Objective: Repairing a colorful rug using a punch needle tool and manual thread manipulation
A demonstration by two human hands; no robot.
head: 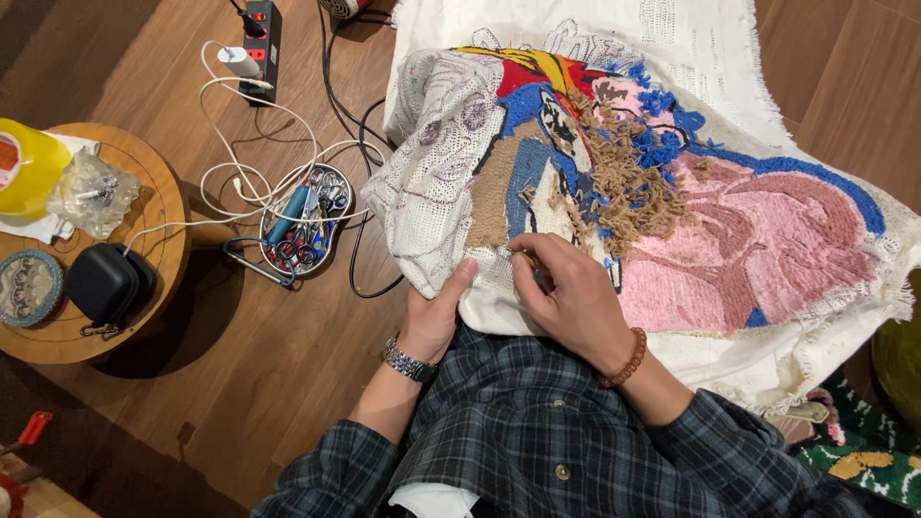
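A white canvas rug (710, 58) with tufted pink, blue, brown, red and yellow yarn lies across my lap. My left hand (434, 315), with a metal watch on the wrist, grips the folded edge of the canvas near its white, unfilled part. My right hand (566, 293), with a brown bead bracelet, rests on the canvas with its fingers pinched together at the brown yarn patch (504, 192). Whatever sits between the fingertips is too small to make out. Loose brown yarn ends (628, 177) stick up just beyond the hand.
A metal tray of scissors and tools (307, 219) sits on the wooden floor to the left, amid white cables (245, 173) and a black power strip (261, 43). A round wooden stool (158, 206) holds a black case, a yellow container and a patterned tin.
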